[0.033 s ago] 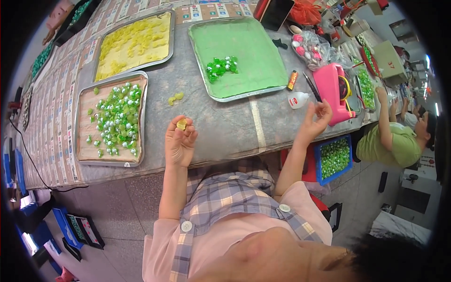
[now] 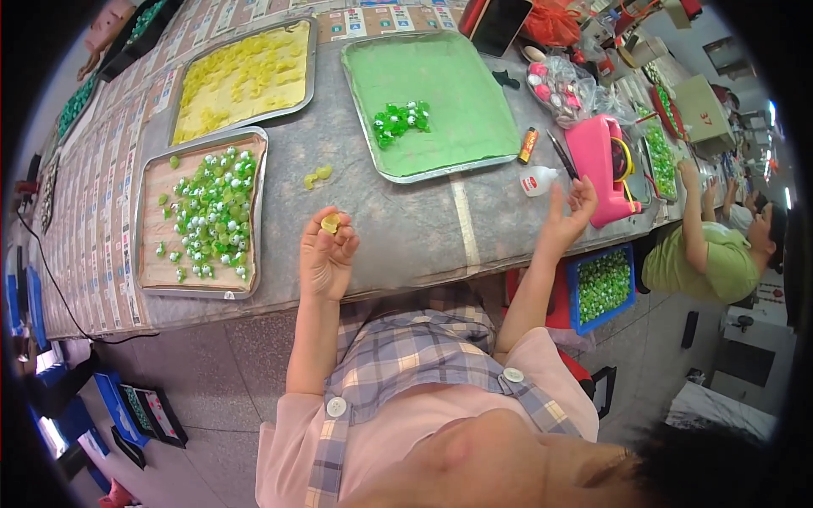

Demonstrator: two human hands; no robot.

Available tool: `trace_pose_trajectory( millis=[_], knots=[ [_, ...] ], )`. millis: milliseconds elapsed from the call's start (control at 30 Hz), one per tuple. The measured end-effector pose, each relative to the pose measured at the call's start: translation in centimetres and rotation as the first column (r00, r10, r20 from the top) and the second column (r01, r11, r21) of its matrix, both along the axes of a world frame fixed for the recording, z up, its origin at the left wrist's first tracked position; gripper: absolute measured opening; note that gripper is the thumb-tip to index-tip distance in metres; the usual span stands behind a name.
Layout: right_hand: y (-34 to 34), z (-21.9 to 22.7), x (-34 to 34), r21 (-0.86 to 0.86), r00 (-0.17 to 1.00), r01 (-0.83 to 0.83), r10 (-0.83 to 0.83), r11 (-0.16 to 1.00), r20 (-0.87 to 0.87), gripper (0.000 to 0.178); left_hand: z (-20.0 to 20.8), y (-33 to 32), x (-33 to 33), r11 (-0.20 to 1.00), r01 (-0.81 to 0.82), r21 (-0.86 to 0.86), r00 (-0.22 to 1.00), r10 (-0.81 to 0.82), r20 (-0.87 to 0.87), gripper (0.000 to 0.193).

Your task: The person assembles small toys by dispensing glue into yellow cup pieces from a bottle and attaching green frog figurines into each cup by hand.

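Observation:
Between the thumb and fingers of my left hand (image 2: pixel 329 254) is a small translucent yellow cup-shaped piece (image 2: pixel 329 223), raised over the front of the table. Two similar yellow pieces (image 2: pixel 318 176) lie on the cloth just beyond it. My right hand (image 2: pixel 566 222) is palm up with its fingers apart and half bent, and no object shows in it. Its fingertips are close to the end of a slim dark pointed tool (image 2: pixel 562 154); I cannot tell whether they touch. Beside them lies a small white squeeze bottle (image 2: pixel 538 180).
A tray (image 2: pixel 144 212) of green-and-white beads is at left, a tray (image 2: pixel 309 68) of yellow pieces behind it. The green-lined tray (image 2: pixel 449 93) holds a bead cluster. At right are an orange tube (image 2: pixel 528 145), a pink holder (image 2: pixel 593 152), a blue bin (image 2: pixel 578 296) and a co-worker (image 2: pixel 707 262).

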State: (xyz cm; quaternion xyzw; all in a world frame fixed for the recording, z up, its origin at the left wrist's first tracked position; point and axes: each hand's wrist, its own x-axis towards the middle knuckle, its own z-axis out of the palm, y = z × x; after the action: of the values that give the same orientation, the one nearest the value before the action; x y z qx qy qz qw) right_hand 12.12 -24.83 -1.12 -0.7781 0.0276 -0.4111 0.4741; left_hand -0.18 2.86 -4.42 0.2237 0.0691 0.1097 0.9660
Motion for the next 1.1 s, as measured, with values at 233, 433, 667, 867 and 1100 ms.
trace_pose_trajectory(
  millis=[233, 433, 667, 867, 1100],
  knots=[
    [-1.4, -3.7, 1.5, -0.316, 0.894, -0.175, 0.016, 0.932, -0.448, 0.046, -0.4, -1.2, -0.1, 0.994, 0.103, -0.034, 0.995, -0.104, -0.012, 0.042],
    [4.4, 0.3, -0.7, 0.333, 0.855, -0.419, 0.491, 0.845, -0.171, 0.027, 0.8, -1.5, -0.1, 0.994, 0.111, -0.016, 0.989, -0.113, -0.096, 0.042],
    [7.7, 3.5, -4.6, 0.369, 0.639, -0.685, 0.761, 0.629, -0.113, 0.027, 1.2, -1.7, 0.0, 0.984, 0.176, -0.024, 0.984, -0.177, -0.014, 0.035],
    [10.0, 4.2, -6.1, 0.184, 0.629, -0.769, 0.776, 0.612, 0.046, 0.038, 0.3, -1.6, -0.4, 0.981, 0.173, -0.083, 0.985, -0.171, 0.032, 0.033],
    [10.7, 3.9, -7.1, -0.189, 0.641, -0.74, 0.762, 0.646, 0.095, 0.041, 0.5, -1.6, -0.4, 0.976, 0.187, -0.107, 0.981, -0.181, 0.068, 0.032]
  ],
)
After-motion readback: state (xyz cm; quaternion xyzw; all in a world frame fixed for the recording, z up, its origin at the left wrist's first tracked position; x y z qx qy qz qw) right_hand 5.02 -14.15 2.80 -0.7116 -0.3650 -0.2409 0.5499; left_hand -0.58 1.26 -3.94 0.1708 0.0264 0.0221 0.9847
